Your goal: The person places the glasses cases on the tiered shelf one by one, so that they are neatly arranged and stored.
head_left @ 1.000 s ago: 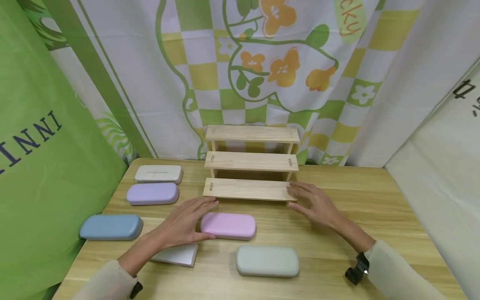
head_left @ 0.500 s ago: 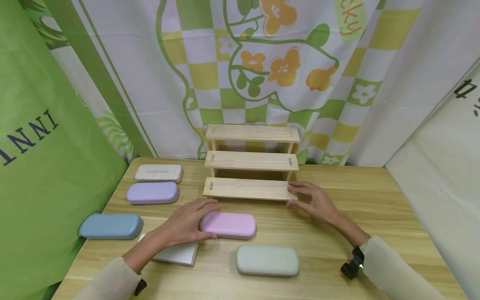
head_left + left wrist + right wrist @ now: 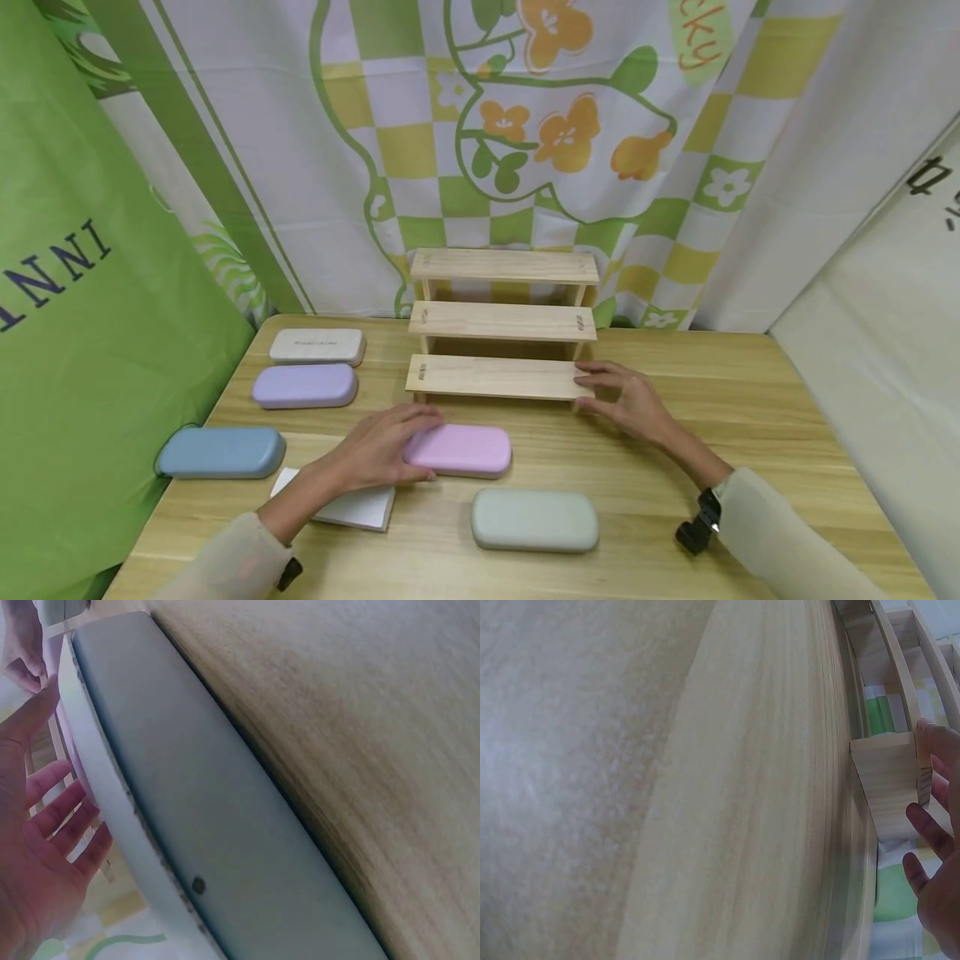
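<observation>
My left hand (image 3: 382, 450) is at the left end of a pink glasses case (image 3: 461, 451), thumb along its near side and fingers over its far side. In the left wrist view a white, flat case (image 3: 187, 772) fills the foreground, with that hand (image 3: 45, 847) beyond it. A three-step wooden display stand (image 3: 498, 377) stands at the back of the table. My right hand (image 3: 630, 404) pinches the right end of its lowest step, thumb at the front edge, fingers on top. The right wrist view shows this hand (image 3: 941, 832) at the step's end.
A pale green case (image 3: 535, 521) lies nearest me. At left are a blue case (image 3: 221, 452), a lilac case (image 3: 305, 387) and a white case with lettering (image 3: 317, 346). A patterned curtain (image 3: 562, 150) hangs behind the wooden table (image 3: 712, 417).
My left hand has moved slightly right and come closer around the pink glasses case's end. My right thumb and fingers have drawn together on the lowest step. The cases stay put.
</observation>
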Demonstrator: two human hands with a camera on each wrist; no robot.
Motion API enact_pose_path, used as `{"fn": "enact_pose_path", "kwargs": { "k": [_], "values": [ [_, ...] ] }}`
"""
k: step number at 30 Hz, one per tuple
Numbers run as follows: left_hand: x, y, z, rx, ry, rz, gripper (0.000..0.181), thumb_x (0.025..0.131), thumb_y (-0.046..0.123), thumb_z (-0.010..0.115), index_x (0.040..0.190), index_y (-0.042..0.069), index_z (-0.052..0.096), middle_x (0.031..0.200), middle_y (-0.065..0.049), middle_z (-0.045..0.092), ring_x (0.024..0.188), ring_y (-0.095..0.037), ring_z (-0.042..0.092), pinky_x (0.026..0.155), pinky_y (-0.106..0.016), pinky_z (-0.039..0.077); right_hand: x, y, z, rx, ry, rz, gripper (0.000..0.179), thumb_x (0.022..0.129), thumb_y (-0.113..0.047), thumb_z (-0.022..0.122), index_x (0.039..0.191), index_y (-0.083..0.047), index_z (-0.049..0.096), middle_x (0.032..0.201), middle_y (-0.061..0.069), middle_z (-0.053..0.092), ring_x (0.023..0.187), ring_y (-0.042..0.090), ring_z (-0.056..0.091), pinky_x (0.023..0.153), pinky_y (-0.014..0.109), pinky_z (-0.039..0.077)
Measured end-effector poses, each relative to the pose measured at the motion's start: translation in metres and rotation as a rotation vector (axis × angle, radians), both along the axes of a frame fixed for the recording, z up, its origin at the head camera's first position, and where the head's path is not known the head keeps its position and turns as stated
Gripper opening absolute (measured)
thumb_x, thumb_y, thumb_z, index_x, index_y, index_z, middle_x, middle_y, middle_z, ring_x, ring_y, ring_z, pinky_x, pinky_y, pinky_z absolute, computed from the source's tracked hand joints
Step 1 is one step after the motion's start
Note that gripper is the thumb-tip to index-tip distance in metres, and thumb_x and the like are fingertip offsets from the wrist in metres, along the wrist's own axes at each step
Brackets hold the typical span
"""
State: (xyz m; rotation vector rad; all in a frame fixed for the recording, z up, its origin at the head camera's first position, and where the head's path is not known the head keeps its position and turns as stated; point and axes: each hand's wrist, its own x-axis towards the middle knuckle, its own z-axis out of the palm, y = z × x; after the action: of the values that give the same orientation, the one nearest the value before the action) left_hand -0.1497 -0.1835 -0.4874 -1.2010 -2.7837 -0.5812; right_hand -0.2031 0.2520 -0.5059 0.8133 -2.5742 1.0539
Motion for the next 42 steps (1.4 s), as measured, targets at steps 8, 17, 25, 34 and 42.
{"fn": "enact_pose_path", "kwargs": {
  "k": [8,17,25,34,42],
  "values": [
    [-0.001,0.002,-0.004,0.000,-0.013,0.009,0.077,0.076,0.042,0.095,0.138,0.007,0.067,0.140,-0.010,0.068,0.124,-0.030,0.067,0.096,-0.046,0.059,-0.002,0.000,-0.001,-0.050,-0.006,0.009,0.033,0.081,-0.005,0.091,0.113,-0.003,0.081,0.131,0.014,0.073,0.119,0.038,0.070,0.107,0.011,0.041],
    [-0.005,0.005,-0.004,-0.021,-0.052,0.004,0.080,0.075,0.039,0.096,0.141,0.005,0.065,0.140,-0.011,0.068,0.125,-0.030,0.066,0.100,-0.046,0.058,-0.001,-0.001,0.000,-0.097,-0.009,0.015,0.032,0.080,-0.002,0.091,0.110,0.001,0.081,0.129,0.018,0.073,0.118,0.039,0.069,0.107,0.007,0.039],
    [-0.007,0.008,-0.001,-0.049,-0.068,0.005,0.079,0.074,0.036,0.096,0.140,0.005,0.065,0.137,-0.010,0.070,0.124,-0.029,0.068,0.102,-0.044,0.057,-0.003,-0.001,-0.003,-0.133,-0.009,0.015,0.032,0.079,0.002,0.090,0.109,0.002,0.080,0.128,0.018,0.073,0.117,0.040,0.069,0.107,0.009,0.040],
    [-0.008,0.010,-0.002,-0.048,-0.072,0.013,0.079,0.071,0.036,0.097,0.138,0.005,0.067,0.134,-0.009,0.071,0.119,-0.027,0.069,0.098,-0.043,0.059,-0.004,-0.002,-0.007,-0.151,-0.004,0.021,0.031,0.079,0.001,0.090,0.108,0.002,0.081,0.128,0.018,0.074,0.117,0.040,0.069,0.108,0.011,0.042],
    [-0.008,0.011,0.000,-0.014,-0.098,0.013,0.078,0.070,0.035,0.096,0.136,0.004,0.069,0.132,-0.012,0.072,0.118,-0.029,0.069,0.099,-0.045,0.059,-0.001,-0.002,-0.007,-0.161,-0.034,0.018,0.031,0.080,0.000,0.090,0.109,0.001,0.081,0.129,0.017,0.073,0.119,0.039,0.068,0.109,0.011,0.041]
  ]
}}
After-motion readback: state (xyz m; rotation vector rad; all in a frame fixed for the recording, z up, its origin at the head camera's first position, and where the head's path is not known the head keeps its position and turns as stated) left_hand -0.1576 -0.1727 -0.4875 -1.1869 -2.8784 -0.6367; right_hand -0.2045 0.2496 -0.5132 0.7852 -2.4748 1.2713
